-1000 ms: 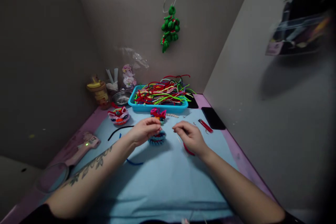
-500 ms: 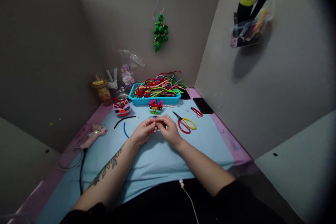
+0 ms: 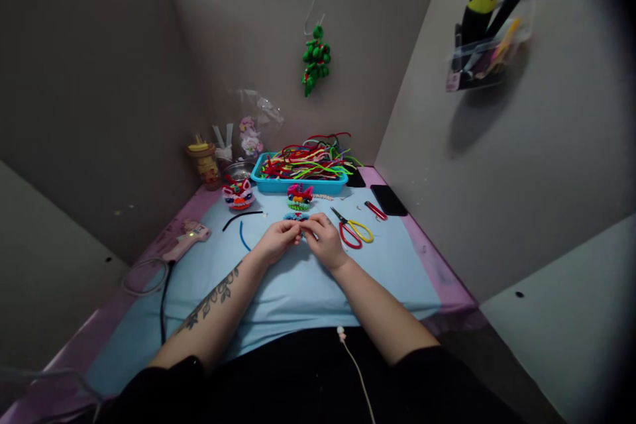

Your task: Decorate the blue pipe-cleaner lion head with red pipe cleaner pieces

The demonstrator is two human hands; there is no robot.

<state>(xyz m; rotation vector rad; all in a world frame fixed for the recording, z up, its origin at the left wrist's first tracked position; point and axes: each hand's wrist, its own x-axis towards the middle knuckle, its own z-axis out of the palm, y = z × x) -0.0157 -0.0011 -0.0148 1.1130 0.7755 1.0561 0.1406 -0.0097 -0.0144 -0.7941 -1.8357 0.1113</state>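
My left hand [image 3: 281, 239] and my right hand [image 3: 322, 241] meet fingertip to fingertip above the blue cloth [image 3: 293, 295]. Both are closed in a pinch; what sits between the fingers is too small and covered to make out. Just beyond the fingertips a blue and red fuzzy piece [image 3: 296, 216] shows, partly hidden. Behind it stands a pink and red animal head of pipe cleaners [image 3: 299, 196] with a green lower edge. A similar red and pink head [image 3: 238, 195] sits to the left. Scissors [image 3: 354, 230] with red and yellow handles lie right of my right hand.
A blue tray [image 3: 303, 187] full of colourful pipe cleaners stands at the back. A black strip [image 3: 241, 217] and a blue strip [image 3: 243, 236] lie left. A pink glue gun [image 3: 187, 239] rests at the left edge. At right are a red cutter [image 3: 375, 211] and a phone [image 3: 389, 200].
The view has swung slightly left, so everything appears shifted right. My hands stay pinched together, with the fingers slightly rearranged, and more of the blue piece behind them shows.
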